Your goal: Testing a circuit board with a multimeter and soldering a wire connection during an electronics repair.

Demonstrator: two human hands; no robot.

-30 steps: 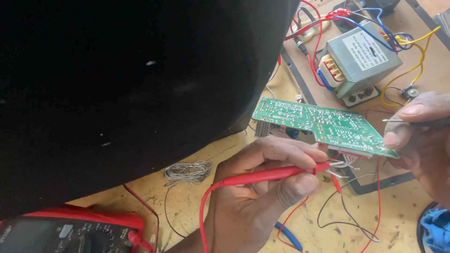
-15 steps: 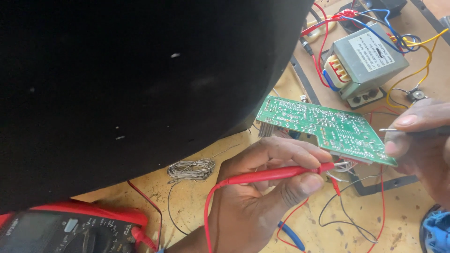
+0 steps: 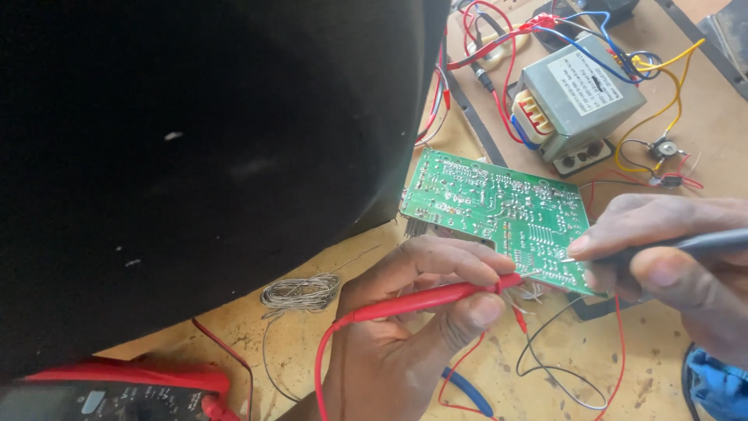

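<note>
The flat green printed circuit board (image 3: 499,214) sits tilted above the brown wooden worktop (image 3: 701,125), its solder side up, dotted with silvery joints and pale traces. The left hand (image 3: 413,335) is clamped on a slim red plastic test probe (image 3: 425,300), tip at the board's near edge. The right hand (image 3: 670,265) pinches a dark grey probe (image 3: 701,243) against the same edge. A grey boxy transformer (image 3: 580,97) with coloured wires lies beyond.

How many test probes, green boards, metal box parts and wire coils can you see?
Test probes: 2, the red probe and the dark probe
Green circuit board: 1
Grey transformer: 1
Coil of bare wire: 1
Total: 5
</note>
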